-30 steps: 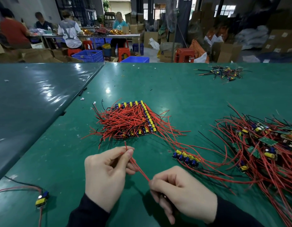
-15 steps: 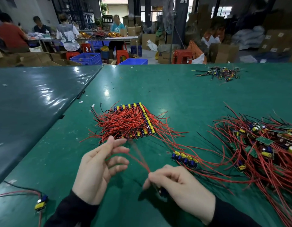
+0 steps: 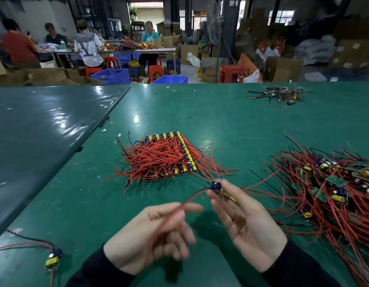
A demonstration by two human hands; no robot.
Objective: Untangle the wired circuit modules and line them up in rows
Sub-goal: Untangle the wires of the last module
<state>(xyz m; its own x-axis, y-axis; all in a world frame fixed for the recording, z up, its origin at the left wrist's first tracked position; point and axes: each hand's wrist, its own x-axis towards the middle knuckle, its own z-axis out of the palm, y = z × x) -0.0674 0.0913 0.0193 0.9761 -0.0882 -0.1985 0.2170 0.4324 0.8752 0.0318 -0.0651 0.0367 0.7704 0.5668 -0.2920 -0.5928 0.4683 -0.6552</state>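
Bare green bench (image 3: 231,121) lies open between the squared stack of red-wired circuit modules (image 3: 167,158) ahead and the loose tangle of red-wired modules (image 3: 328,187) crowding the right. Far right, a small heap of dark-wired parts (image 3: 278,96) sits well apart. A single yellow module with trailing wires (image 3: 53,259) blocks the near-left corner.

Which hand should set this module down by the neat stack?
Right. The right hand already holds the module at its fingertips, close to the neat stack; the left hand only touches its red wire.
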